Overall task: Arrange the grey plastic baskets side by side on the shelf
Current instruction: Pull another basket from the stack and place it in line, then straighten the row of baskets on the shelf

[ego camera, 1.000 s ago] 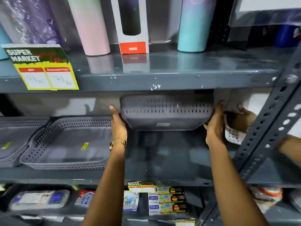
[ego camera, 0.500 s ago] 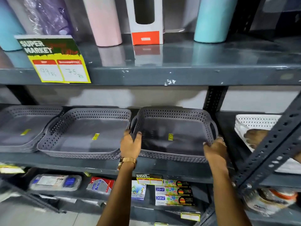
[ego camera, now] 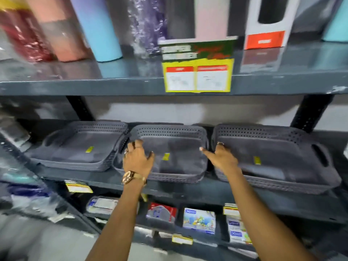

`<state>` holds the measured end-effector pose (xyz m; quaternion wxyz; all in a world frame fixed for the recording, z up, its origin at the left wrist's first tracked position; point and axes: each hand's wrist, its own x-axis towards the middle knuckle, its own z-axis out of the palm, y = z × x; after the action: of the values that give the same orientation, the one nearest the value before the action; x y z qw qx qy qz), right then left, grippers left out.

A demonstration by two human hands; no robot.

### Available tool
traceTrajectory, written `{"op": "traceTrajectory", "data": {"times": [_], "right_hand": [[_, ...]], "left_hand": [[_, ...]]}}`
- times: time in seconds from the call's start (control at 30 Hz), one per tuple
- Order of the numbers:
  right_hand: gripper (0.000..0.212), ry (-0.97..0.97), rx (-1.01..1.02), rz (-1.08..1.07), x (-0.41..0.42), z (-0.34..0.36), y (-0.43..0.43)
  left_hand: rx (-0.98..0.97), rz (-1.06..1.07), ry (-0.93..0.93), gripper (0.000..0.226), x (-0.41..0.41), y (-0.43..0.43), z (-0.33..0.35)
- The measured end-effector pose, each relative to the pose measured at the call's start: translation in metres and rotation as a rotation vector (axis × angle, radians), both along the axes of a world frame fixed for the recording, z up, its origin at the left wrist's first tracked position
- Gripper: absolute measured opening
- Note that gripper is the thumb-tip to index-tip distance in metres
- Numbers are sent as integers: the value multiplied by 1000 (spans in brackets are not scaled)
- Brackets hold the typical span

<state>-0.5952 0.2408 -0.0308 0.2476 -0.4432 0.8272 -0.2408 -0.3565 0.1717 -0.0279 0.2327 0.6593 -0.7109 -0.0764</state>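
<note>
**Inspector:** While the view is blurred, three grey lots stand on the middle shelf (ego camera: 188,191): the left stack of baskets (ego camera: 79,147), the middle basket (ego camera: 178,147) and the right basket (ego camera: 273,157). All sit upright in a row, rims nearly touching.

**Assistant:** And the hands?

**Inspector:** The left hand (ego camera: 137,159) lies over the near left corner of the middle basket, fingers spread wide and slightly curled — resting on the rim, not closed round it. The right hand (ego camera: 222,157) sits at the narrow gap between the middle basket and the right basket, forefinger extended towards the middle one, other fingers loosely bent. Whether it grips either rim, I cannot tell.

**Assistant:** The step in hand?

**Inspector:** By my reading, final squaring of the middle basket. Recommended method: press both sides evenly and slide it flat (no lifting), so it does not ride up over a neighbour's rim. Bring its front edge level with the others — the left stack looks slightly fanned and may need the same nudge.
</note>
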Motion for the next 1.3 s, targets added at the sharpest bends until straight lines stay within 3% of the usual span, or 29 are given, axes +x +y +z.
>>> {"op": "traceTrajectory", "data": {"times": [0.23, 0.4, 0.6, 0.8, 1.07, 1.3], "right_hand": [[45, 167, 79, -190, 34, -31, -10], [37, 200, 109, -250, 40, -39, -9], [38, 300, 116, -334, 46, -37, -11], [39, 282, 108, -379, 39, -34, -36], [39, 250, 138, -425, 40, -29, -50], [41, 264, 109, -437, 64, -28, -10]], "left_hand": [[226, -16, -85, 85, 106, -73, -16], [254, -117, -154, 52, 128, -84, -26], [110, -281, -128, 41, 135, -99, -40], [47, -291, -100, 26, 119, -126, -40], [123, -243, -45, 28, 106, -138, -35], [134, -246, -20, 25, 129, -94, -38]]}}
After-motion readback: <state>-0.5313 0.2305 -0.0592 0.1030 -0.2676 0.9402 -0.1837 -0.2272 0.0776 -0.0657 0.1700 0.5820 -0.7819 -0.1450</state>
